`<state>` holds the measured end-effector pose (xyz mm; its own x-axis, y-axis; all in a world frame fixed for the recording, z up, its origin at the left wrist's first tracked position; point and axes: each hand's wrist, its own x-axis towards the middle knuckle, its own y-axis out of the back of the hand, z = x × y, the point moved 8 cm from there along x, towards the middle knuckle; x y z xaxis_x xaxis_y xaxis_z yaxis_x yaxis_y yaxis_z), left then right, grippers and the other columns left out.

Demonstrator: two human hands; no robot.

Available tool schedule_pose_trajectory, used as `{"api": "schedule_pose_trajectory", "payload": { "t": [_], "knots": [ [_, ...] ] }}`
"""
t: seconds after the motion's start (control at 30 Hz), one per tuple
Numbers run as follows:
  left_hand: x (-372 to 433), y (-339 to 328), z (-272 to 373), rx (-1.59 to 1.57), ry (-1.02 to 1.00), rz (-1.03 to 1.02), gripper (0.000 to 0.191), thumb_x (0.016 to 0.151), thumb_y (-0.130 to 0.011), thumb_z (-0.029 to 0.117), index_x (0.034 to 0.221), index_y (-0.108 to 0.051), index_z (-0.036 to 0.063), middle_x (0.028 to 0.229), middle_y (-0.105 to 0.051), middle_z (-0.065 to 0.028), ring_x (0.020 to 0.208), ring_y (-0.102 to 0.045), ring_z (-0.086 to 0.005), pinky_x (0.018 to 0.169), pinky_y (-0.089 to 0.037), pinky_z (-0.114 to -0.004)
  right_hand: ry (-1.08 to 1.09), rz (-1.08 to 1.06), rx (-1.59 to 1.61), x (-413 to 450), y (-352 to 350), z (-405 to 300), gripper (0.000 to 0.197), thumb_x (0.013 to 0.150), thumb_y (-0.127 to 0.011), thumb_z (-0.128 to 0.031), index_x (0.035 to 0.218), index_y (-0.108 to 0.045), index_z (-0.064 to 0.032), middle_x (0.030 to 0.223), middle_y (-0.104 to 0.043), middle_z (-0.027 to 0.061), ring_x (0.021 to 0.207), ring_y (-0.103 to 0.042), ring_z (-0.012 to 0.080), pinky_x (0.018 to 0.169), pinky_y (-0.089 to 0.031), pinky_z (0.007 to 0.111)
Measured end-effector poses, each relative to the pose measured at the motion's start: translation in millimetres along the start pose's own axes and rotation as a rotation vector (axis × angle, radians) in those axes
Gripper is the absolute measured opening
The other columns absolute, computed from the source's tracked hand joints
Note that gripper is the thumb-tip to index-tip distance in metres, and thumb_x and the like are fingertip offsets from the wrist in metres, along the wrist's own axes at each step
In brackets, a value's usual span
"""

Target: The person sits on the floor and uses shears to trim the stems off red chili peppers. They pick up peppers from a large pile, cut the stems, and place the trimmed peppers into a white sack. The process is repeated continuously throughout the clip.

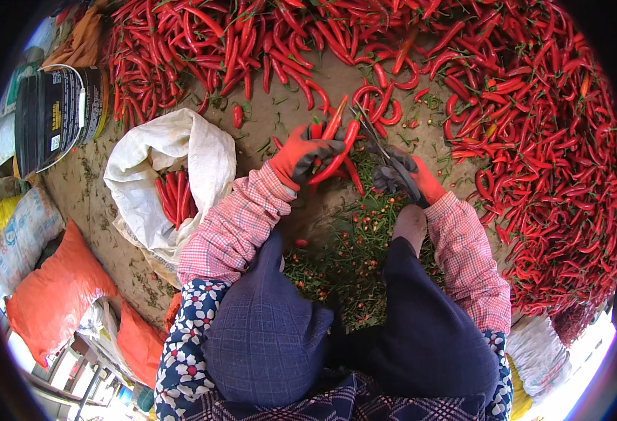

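Observation:
My left hand [314, 154], in a red glove with dark palm and fingers, holds several red chili peppers [346, 147] in a loose bunch. A pair of scissors [376, 131] is in my gloved right hand [395, 171], its blades pointing up and left beside the peppers' upper ends. How far the blades are apart is hard to tell. Under and between the hands lie cut green stems [363, 226] with bits of red. An open white woven sack [169, 131] stands left of my left forearm, with several red chili peppers [176, 197] inside.
A large heap of red chili peppers [540, 131] curves across the top and down the right side. A black bucket [61, 113] with a white handle is at the upper left. Orange bags [58, 294] and a printed woven sack [24, 242] lie along the left, a white sack [537, 352] at lower right.

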<state>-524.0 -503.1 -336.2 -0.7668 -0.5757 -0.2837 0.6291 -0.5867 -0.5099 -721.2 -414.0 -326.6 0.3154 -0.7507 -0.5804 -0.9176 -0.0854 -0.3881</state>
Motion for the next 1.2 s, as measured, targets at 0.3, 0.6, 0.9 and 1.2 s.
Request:
{"api": "schedule_pose_trajectory", "payload": {
  "t": [0.3,0.6,0.9,1.2],
  "knots": [
    [-111.3,-14.0,79.8,-0.139,-0.023,0.551,0.015,0.083,-0.064,0.012,0.097,-0.058,0.0066,0.065,-0.054,0.0018,0.051,-0.048,-0.0063,0.045,-0.035,-0.021,0.096,0.337,-0.285,-12.1,13.0,-12.3,0.043,0.089,-0.064,-0.012,0.131,-0.053,-0.0053,0.091,-0.067,0.0027,0.071,-0.062,0.0097,0.06,-0.05,0.025],
    [-308.2,44.9,169.5,1.006,0.048,1.04,0.061,0.082,-0.067,0.007,0.137,-0.042,0.0005,0.122,-0.058,-0.0101,0.107,-0.057,-0.0187,0.089,-0.046,-0.03,-0.01,0.509,-1.384,50.1,115.2,-107.7,0.048,0.082,-0.062,-0.03,0.127,-0.051,-0.0191,0.108,-0.064,0.0199,0.101,-0.061,0.0373,0.086,-0.048,0.045],
    [-90.6,23.7,100.7,0.635,-0.174,0.708,0.052,0.079,-0.069,0.014,0.127,-0.051,0.0019,0.119,-0.061,-0.0155,0.108,-0.061,-0.0281,0.091,-0.047,-0.037,0.176,-0.024,-1.704,25.4,-36.4,19.2,0.041,0.078,-0.064,-0.032,0.116,-0.055,-0.0211,0.098,-0.056,0.0143,0.092,-0.059,0.0328,0.076,-0.048,0.044],
    [-13.2,-30.3,-1.4,1.489,-0.093,0.04,0.049,0.075,-0.066,0.033,0.119,-0.057,0.0136,0.12,-0.058,-0.0158,0.106,-0.058,-0.0345,0.089,-0.047,-0.044,-0.035,-0.232,-1.321,-46.8,-48.2,10.9,0.05,0.076,-0.067,-0.032,0.125,-0.057,-0.0276,0.089,-0.064,0.0125,0.085,-0.062,0.0323,0.075,-0.05,0.042]
  ]
}}
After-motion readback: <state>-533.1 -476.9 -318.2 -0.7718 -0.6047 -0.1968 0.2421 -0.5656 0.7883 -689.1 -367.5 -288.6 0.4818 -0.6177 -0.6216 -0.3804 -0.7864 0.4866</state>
